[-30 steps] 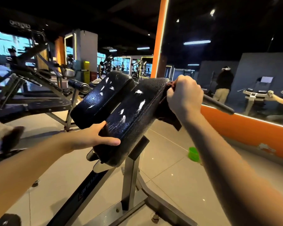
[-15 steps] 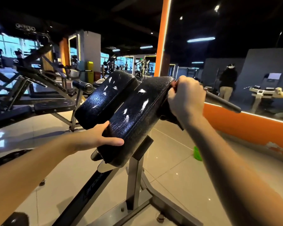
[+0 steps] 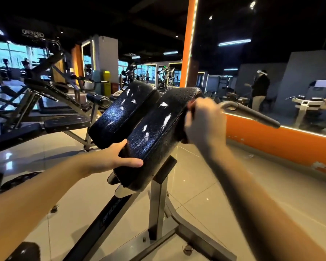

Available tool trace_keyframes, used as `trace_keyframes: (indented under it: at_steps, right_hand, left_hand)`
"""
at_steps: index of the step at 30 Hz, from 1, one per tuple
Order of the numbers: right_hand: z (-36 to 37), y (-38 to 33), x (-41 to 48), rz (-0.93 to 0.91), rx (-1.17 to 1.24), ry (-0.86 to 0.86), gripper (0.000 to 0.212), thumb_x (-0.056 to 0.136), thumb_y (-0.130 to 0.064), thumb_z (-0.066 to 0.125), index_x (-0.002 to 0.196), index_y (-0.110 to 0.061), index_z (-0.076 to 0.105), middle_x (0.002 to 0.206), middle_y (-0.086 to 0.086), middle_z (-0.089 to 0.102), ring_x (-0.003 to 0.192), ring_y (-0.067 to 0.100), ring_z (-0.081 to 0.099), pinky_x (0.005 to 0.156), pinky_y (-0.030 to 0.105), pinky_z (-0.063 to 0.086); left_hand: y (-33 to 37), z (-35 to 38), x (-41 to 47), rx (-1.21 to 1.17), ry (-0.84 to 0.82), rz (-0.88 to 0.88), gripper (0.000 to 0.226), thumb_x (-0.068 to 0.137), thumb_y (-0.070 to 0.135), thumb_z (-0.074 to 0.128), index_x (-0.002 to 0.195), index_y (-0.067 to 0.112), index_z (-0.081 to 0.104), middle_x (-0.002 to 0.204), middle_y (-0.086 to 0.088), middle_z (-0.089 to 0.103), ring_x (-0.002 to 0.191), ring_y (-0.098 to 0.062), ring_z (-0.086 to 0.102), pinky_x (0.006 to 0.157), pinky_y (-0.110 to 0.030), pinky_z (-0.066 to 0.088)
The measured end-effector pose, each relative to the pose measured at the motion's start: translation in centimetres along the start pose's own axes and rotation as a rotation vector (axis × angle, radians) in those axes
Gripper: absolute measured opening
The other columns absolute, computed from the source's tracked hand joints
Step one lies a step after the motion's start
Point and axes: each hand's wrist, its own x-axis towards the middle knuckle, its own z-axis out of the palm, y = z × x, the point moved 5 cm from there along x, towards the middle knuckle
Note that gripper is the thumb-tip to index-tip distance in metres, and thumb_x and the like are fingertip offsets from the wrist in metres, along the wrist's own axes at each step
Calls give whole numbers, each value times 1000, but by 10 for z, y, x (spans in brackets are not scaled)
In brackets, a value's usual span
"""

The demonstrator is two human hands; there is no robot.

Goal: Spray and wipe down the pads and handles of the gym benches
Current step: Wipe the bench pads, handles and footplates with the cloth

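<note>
The bench (image 3: 158,202) carries two black pads tilted side by side, both flecked with white spray. The left hand (image 3: 119,159) grips the lower end of the near pad (image 3: 154,132) — thumb across its face, fingers tucked into the gap beside the far pad (image 3: 117,115). The right hand (image 3: 203,125), blurred, is curled round a dark cloth (image 3: 182,132) held against the near pad's outer edge, near the handle (image 3: 252,113).

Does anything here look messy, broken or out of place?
Both black pads carry white foamy streaks, likely cleaning spray not yet wiped off rather than damage. The orange wall strip on the right has chipped, flaking paint low down. Nothing else stands out.
</note>
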Motion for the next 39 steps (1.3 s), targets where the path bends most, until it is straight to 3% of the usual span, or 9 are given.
trace_keyframes:
  at_steps: [3,6,9,14,18,27,31,34,39]
  right_hand:
    - [15,-42,-85,-140,170,-150,5,87,-10,69,88,-11,64,86,9,61,66,30,59,56,44,53]
    - [16,-47,-123,-230,286,-376,6,96,-22,63,99,-17,66,94,0,62,77,18,58,68,38,56]
    - [-7,-16,-76,-116,376,-221,7,88,-22,70,93,-16,68,90,1,67,81,21,63,74,37,52]
    - [-46,34,28,220,666,-111,10,96,-11,68,106,-10,65,93,-6,62,81,-12,62,65,9,52]
    - [-26,59,53,345,791,-82,17,96,-14,69,112,-8,68,100,6,70,93,16,71,69,23,58]
    - [-21,54,47,206,177,140,23,93,-29,72,106,-13,63,106,0,53,96,19,57,80,31,50]
    - [-13,48,42,239,242,123,28,99,-39,61,102,-12,71,96,4,70,90,22,65,81,43,57]
    - [-7,38,37,264,314,73,45,90,-60,66,97,-15,69,88,-2,68,83,16,65,72,36,58]
    - [2,20,13,261,329,57,27,85,-32,78,102,-17,63,97,0,66,89,19,63,81,43,59]
  left_hand:
    - [2,1,-2,13,28,-16,145,51,80,82,163,27,8,159,8,28,138,-13,34,117,-37,29]
    - [0,0,-6,17,48,-53,151,47,80,80,164,27,2,170,2,13,152,-21,23,122,-42,24]
    - [9,5,-10,-13,25,-17,137,59,72,84,163,27,7,162,6,24,138,-11,31,120,-39,26]
    - [17,7,-12,-38,48,14,101,83,43,76,161,25,15,138,13,38,124,-6,33,114,-32,30]
    - [16,7,-16,-25,26,15,154,37,84,82,162,26,12,134,15,33,124,-7,34,108,-31,33]
    - [11,3,-12,-10,23,34,171,17,93,73,162,27,11,158,6,27,125,-9,32,113,-33,33]
    - [1,1,-7,0,39,2,174,20,94,73,163,25,4,166,3,16,142,-17,30,119,-38,29]
    - [-7,-2,-1,2,44,-5,169,27,91,76,164,25,2,163,9,16,146,-18,28,119,-39,28]
    - [-10,-2,1,-10,50,-4,170,28,90,78,164,25,1,168,3,13,150,-24,26,121,-43,28]
